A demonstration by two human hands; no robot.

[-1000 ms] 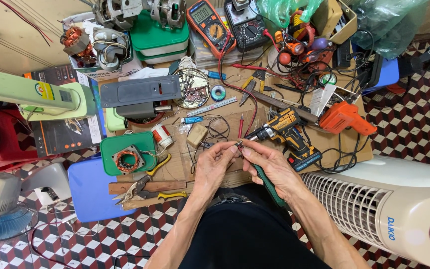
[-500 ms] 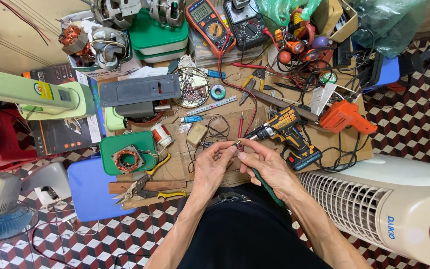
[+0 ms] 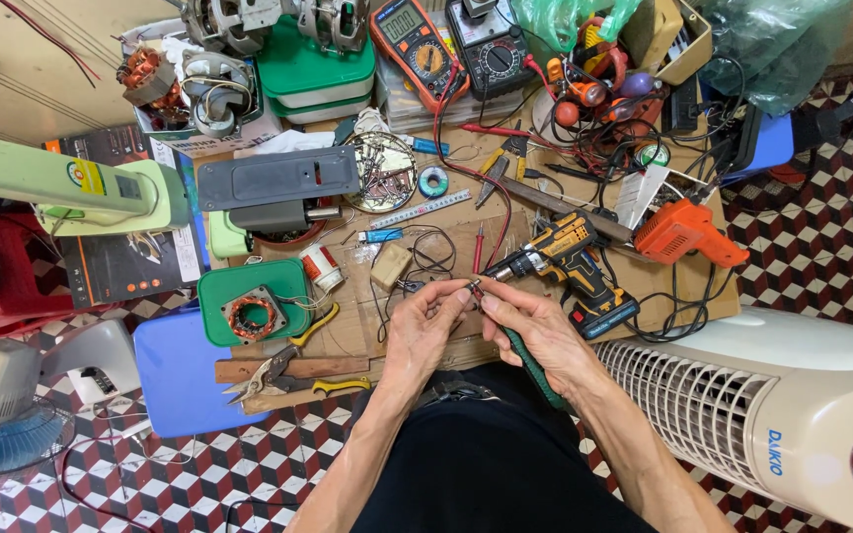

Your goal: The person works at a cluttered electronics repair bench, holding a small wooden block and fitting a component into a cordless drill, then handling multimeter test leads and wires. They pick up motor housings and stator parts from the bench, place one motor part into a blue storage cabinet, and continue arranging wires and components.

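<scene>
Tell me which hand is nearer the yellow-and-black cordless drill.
Right. The right hand lies just below the cordless drill, nearly touching its handle; the left hand is farther to the drill's left, fingertips meeting the right's.

You are working over a worn, matt cardboard sheet (image 3: 446, 247) covering the bench. Your left hand (image 3: 425, 331) and right hand (image 3: 535, 331) are pinching a small part (image 3: 474, 286), too tiny to tell its material. The drill (image 3: 570, 266) is showing matt yellow and black plastic, with a dull metal chuck. The snips (image 3: 283, 375) are showing grey, scuffed metal with glossy yellow grips. The stator (image 3: 254, 318) is showing coppery wire in a smooth green plastic tray (image 3: 211, 296). The tower fan (image 3: 792, 415) is gleaming with cream plastic.
</scene>
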